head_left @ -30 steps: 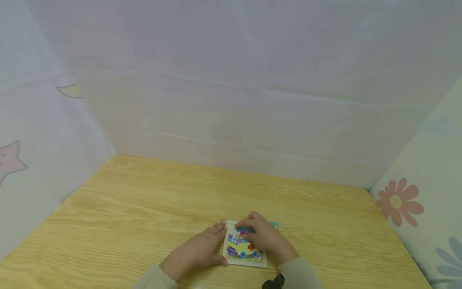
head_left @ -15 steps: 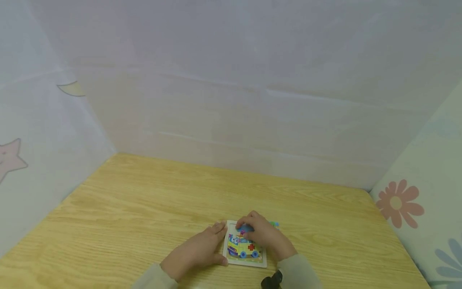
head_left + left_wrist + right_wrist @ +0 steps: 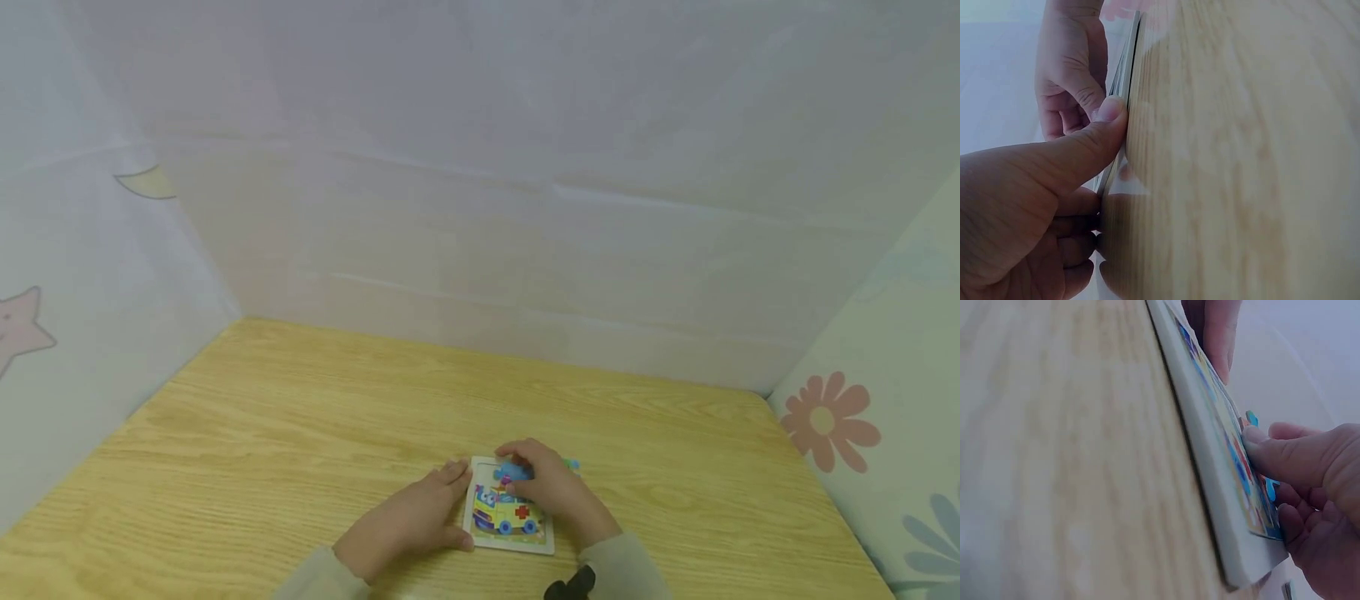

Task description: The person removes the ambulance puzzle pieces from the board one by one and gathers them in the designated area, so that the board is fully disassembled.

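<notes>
A wooden jigsaw board (image 3: pixel 513 547) with a yellow cartoon ambulance picture (image 3: pixel 504 510) lies on the table, its upper left part bare. My left hand (image 3: pixel 416 518) rests along its left side, fingers straight near the far corner and thumb at the near corner. In the left wrist view, the thumb (image 3: pixel 1109 111) touches the board's edge. My right hand (image 3: pixel 553 483) reaches over the upper right of the board and pinches a blue puzzle piece (image 3: pixel 512 472). In the right wrist view, that blue piece (image 3: pixel 1270 487) sticks out tilted beside the thumb; the fingers partly hide it.
More green and blue puzzle material (image 3: pixel 573 465) shows just beyond the right hand, mostly hidden. The wood-grain table (image 3: pixel 337 400) spreads around the board. Pale cloth walls (image 3: pixel 480 208) close off the back and both sides. A black device (image 3: pixel 570 585) sits at the right wrist.
The right fingertips have shifted slightly right and away from me, so more of the blue piece shows. The left hand and the board stay in place.
</notes>
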`<state>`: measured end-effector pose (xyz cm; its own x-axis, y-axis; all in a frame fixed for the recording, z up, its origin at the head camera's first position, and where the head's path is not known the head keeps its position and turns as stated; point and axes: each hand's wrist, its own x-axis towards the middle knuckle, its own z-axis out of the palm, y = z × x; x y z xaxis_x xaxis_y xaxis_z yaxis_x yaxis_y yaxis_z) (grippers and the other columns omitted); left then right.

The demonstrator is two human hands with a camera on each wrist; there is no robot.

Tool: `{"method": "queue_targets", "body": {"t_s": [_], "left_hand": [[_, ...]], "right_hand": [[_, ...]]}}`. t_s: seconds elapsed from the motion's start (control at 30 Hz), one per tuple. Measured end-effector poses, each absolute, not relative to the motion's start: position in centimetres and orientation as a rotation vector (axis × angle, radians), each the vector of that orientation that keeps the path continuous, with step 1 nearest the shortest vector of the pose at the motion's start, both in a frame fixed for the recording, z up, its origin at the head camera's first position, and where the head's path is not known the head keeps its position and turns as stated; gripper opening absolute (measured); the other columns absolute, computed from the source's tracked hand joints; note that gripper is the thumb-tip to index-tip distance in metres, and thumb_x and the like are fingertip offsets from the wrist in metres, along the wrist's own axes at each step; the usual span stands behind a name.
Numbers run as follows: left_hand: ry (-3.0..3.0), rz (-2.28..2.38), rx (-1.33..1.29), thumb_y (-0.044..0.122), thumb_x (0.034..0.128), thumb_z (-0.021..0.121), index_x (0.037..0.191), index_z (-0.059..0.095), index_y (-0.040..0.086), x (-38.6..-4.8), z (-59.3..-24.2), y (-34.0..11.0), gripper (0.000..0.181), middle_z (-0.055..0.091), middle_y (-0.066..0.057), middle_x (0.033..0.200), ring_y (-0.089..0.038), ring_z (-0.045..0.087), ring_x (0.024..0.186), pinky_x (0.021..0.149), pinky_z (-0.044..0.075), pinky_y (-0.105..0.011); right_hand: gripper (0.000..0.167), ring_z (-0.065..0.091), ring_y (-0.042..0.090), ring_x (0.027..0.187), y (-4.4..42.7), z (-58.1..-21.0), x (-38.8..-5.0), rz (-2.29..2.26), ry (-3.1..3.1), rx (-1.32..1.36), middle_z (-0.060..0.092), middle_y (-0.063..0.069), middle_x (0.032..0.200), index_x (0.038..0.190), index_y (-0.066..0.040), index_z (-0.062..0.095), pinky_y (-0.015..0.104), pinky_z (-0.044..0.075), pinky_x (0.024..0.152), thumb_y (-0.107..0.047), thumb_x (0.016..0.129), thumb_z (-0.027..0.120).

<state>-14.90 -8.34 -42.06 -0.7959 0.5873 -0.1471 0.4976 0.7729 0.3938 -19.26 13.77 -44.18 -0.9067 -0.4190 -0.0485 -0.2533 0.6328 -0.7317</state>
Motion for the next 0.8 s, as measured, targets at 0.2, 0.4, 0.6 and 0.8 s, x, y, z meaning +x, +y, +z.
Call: {"method": "queue_targets", "body": {"t_s": [0.2, 0.4, 0.6, 0.8], "left_hand": [[2.702, 0.497, 0.843, 0.050, 0.0764, 0.067, 0.139, 0.037, -0.003, -14.92, -42.07, -8.30, 0.087, 0.029, -0.017, 0.149, -0.035, 0.031, 0.134, 0.108, 0.031, -0.048], [2.704, 0.495, 0.843, 0.050, 0.0758, 0.067, 0.139, 0.037, -0.003, -15.00, -42.26, -8.32, 0.088, 0.029, -0.017, 0.149, -0.036, 0.031, 0.134, 0.108, 0.031, -0.048], [2.699, 0.503, 0.835, 0.050, 0.0754, 0.067, 0.139, 0.037, -0.003, -15.00, -42.26, -8.34, 0.089, 0.029, -0.017, 0.149, -0.036, 0.031, 0.135, 0.108, 0.031, -0.048], [2.689, 0.522, 0.829, 0.050, 0.0753, 0.068, 0.139, 0.036, -0.003, -14.92, -42.10, -8.38, 0.089, 0.028, -0.017, 0.149, -0.036, 0.030, 0.135, 0.108, 0.031, -0.049]], "right_hand": [[0.031, 0.054, 0.020, 0.098, 14.04, -44.38, -19.19, -1.224, 2.643, -0.503, 0.058, 0.000, 0.102, 0.109, -0.012, 0.063, 0.043, 0.046, 0.090, -0.011, 0.079, 0.072], [0.025, 0.053, 0.017, 0.094, 14.12, -44.27, -18.95, -1.249, 2.655, -0.519, 0.059, -0.002, 0.101, 0.107, -0.014, 0.064, 0.037, 0.047, 0.086, -0.013, 0.082, 0.069], [0.020, 0.057, 0.015, 0.090, 14.16, -44.13, -18.87, -1.261, 2.673, -0.525, 0.064, -0.002, 0.099, 0.109, -0.012, 0.065, 0.032, 0.050, 0.081, -0.009, 0.090, 0.059], [0.018, 0.055, 0.013, 0.083, 14.33, -44.31, -19.05, -1.344, 2.668, -0.393, 0.062, -0.002, 0.092, 0.109, -0.012, 0.063, 0.027, 0.049, 0.075, -0.009, 0.093, 0.055]]}}
